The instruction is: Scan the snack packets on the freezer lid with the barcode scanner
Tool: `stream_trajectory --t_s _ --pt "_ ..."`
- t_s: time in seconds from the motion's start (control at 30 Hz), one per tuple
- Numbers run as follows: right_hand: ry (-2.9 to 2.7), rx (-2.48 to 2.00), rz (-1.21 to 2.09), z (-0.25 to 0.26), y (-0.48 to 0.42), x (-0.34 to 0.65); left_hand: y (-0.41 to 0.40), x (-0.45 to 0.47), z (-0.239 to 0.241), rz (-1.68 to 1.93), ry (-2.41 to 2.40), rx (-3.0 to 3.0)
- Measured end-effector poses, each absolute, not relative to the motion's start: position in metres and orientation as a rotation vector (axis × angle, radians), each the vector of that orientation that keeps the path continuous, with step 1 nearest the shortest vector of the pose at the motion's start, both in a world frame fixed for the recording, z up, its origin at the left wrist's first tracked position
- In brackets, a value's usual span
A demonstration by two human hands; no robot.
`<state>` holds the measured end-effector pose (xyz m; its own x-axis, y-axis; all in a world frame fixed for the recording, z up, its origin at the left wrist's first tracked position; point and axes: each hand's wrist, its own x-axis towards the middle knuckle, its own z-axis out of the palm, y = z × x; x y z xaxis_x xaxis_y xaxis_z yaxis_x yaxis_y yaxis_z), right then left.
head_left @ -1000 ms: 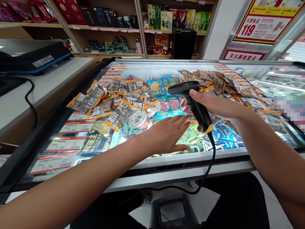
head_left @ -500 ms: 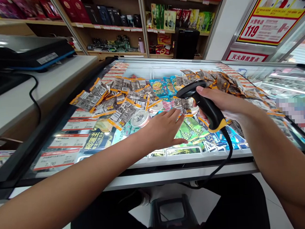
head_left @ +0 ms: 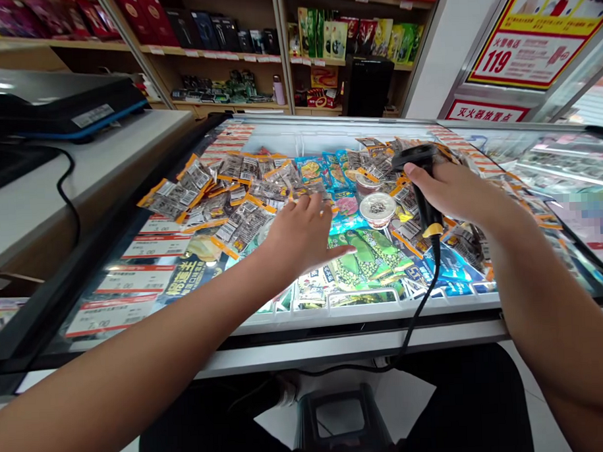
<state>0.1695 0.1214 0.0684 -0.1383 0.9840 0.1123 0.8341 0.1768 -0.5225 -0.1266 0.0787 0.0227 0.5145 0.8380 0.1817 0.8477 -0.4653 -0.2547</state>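
My right hand (head_left: 451, 191) is closed round the handle of a black barcode scanner (head_left: 419, 182) with a yellow band, its head pointing away over the snack packets. Its black cable (head_left: 418, 307) hangs down over the counter's front edge. My left hand (head_left: 299, 236) is open, fingers stretched flat above the glass-topped freezer (head_left: 334, 317), over green pea packets (head_left: 366, 257) and near a heap of grey and orange snack packets (head_left: 231, 195). A small round tub (head_left: 377, 210) with a clear lid sits between my hands.
A white counter (head_left: 57, 188) at left carries a black device (head_left: 54, 103) and a cable. Price labels (head_left: 130, 285) line the freezer's left side. Shelves of goods (head_left: 255, 43) stand behind. A red and yellow sign (head_left: 532, 40) hangs at right. A stool (head_left: 340, 419) sits below.
My right hand has swung the scanner right and farther away, its head turning off to the back. My left hand has slid left and forward over the packets. The round tub is now uncovered.
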Motion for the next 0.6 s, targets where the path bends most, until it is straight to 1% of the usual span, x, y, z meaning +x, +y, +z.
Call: stream_trajectory --t_s 0.07,0.13,0.23,0.37,0.43,0.5,0.6 --pt "-2.084 -1.807 0.345 0.067 0.121 0.168 0.083 -0.133 0.023 -0.077 -1.474 -2.374" --pt "-2.106 -1.828 0.393 0.069 0.118 0.161 0.086 -0.136 0.023 -0.112 -1.476 -2.341" --pt "-2.054 -1.714 0.641 0.073 0.113 0.148 0.085 -0.131 0.023 -0.152 -1.326 -2.436" --pt "-1.941 -1.514 1.007 0.069 0.109 0.131 0.07 -0.111 0.02 -0.135 -0.911 -2.794" --pt "-1.836 -1.432 1.176 0.064 0.111 0.125 0.062 -0.102 0.016 -0.156 -0.806 -2.901" --pt "-1.739 -1.383 1.279 0.06 0.113 0.123 0.058 -0.098 0.012 -0.173 -0.798 -2.937" --pt "-1.685 -1.355 1.306 0.061 0.113 0.124 0.059 -0.101 0.009 -0.157 -0.857 -2.918"
